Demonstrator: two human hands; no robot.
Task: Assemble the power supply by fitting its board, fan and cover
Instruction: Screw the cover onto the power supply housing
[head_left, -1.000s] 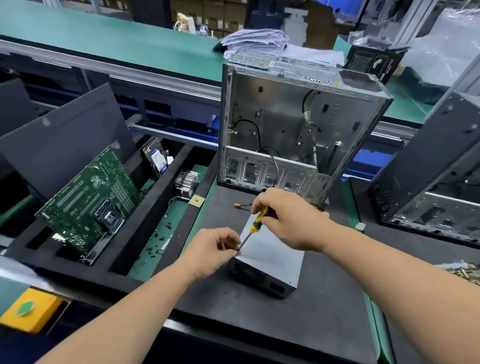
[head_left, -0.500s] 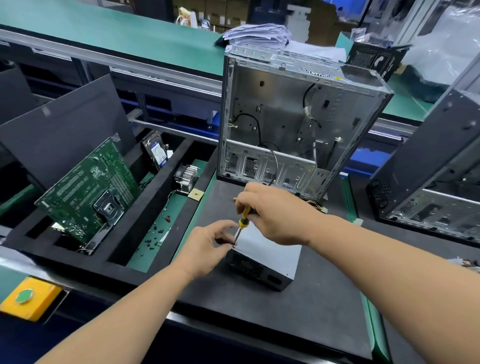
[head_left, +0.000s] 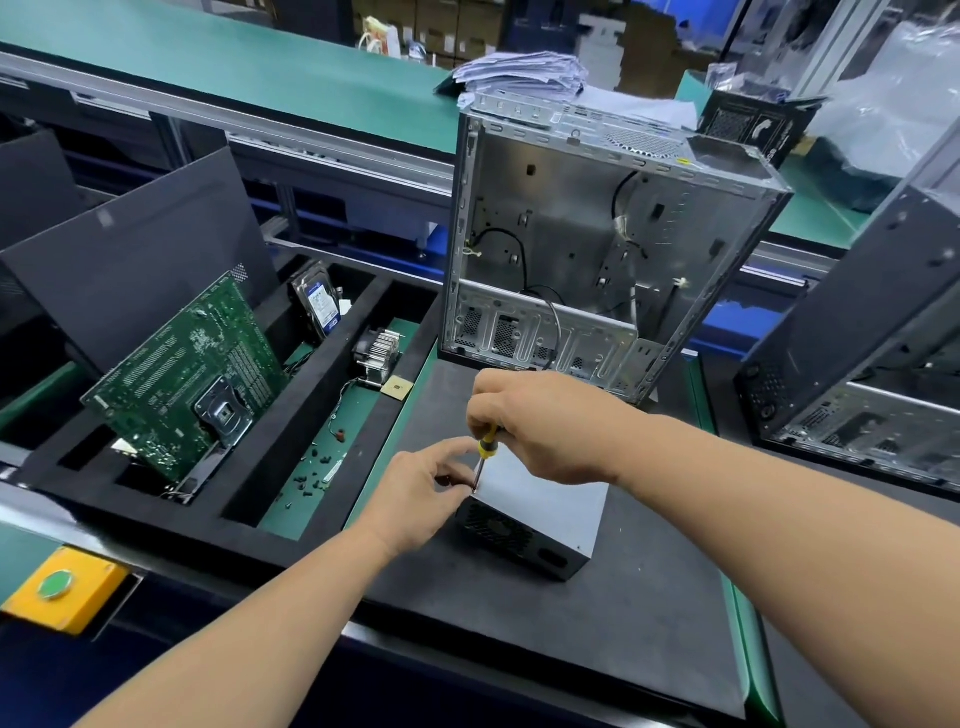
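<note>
Black mat (head_left: 597, 613) on assembly bench, PSU (head_left: 540, 512) near centre w/ cover on. Right hand (head_left: 545, 426) grips screwdriver (head_left: 484, 453) at left top edge — left hand (head_left: 421, 493) pinches near tip. Looks rigid, weighty, slick metal; best held by side walls, away from fan grille.

Right hand (head_left: 545, 423) with screwdriver (head_left: 484, 453): shifted left and toward near-left corner of power supply (head_left: 540, 512) over last second. Screwdriver earlier leaned low, shaft slanting down-left; now stands steeper, nearly upright, tip at top edge of that corner. Less of yellow handle shows below fist than a second ago. Left hand (head_left: 418, 491): thumb and forefinger closed in on shaft beside tip, pinch tighter than before. Whether screw sits under tip: cannot tell. Power supply itself not visibly shifted on counter.
</note>
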